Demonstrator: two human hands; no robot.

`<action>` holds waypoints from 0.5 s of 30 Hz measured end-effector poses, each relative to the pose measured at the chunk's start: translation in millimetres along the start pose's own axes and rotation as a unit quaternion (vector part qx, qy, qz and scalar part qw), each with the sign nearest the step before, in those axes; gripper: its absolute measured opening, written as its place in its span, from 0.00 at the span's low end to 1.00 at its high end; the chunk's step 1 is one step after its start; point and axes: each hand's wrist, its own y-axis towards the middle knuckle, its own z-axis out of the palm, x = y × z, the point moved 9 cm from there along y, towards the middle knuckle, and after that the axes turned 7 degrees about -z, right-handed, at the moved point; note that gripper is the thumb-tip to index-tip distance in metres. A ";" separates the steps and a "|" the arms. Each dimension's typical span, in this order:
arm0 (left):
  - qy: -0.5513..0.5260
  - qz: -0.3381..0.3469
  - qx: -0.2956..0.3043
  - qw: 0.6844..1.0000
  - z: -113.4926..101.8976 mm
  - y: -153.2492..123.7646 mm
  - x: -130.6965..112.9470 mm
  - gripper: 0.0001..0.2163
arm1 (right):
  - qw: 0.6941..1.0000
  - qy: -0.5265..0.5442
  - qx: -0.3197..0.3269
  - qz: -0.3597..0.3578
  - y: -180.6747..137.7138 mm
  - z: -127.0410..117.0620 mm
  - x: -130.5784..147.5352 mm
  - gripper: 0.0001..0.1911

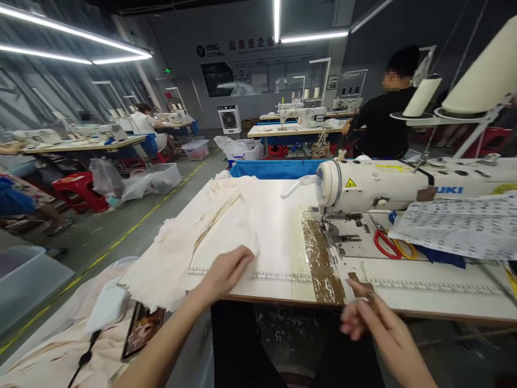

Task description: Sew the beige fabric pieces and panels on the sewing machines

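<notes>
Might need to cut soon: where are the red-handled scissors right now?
Head view, right side: the red-handled scissors lie on the bed of the sewing machine, under its arm. They are just left of the printed sheet and beyond the right hand.

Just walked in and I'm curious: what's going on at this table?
A person works at a sewing table. Their left hand rests on a pile of cream fabric near the front edge; the right hand hovers at the edge before the sewing machine, too blurred to tell whether it holds anything. Red-handled scissors and a printed sheet lie by the machine. Another person in black is at a table farther back.
</notes>
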 end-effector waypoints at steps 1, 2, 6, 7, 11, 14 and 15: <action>-0.012 0.037 0.042 0.998 20.5 -0.7 -21.7 0.14 | 0.997 0.058 0.028 0.034 -7.0 16.2 -3.8 0.33; -0.017 0.075 0.080 0.994 41.1 -3.6 -43.5 0.13 | 0.991 0.102 0.063 0.062 -11.7 31.6 -5.8 0.35; 0.010 0.252 0.210 0.945 130.3 -37.5 -124.4 0.09 | 0.971 0.139 0.174 0.089 -13.5 64.7 -0.8 0.36; 0.021 0.293 0.239 0.926 152.8 -49.4 -139.1 0.08 | 0.970 0.134 0.183 0.083 -11.4 66.9 1.6 0.33; 0.031 0.389 0.310 0.867 200.2 -79.6 -165.7 0.07 | 0.968 0.147 0.182 0.089 -5.6 67.6 1.4 0.27; -0.054 0.390 0.315 0.864 163.8 -66.8 -155.1 0.05 | 0.976 0.141 0.145 0.086 -4.8 51.6 -7.1 0.22; -0.080 0.337 0.273 0.898 140.9 -46.6 -140.4 0.08 | 0.977 0.140 0.140 0.085 -6.4 45.8 -10.6 0.20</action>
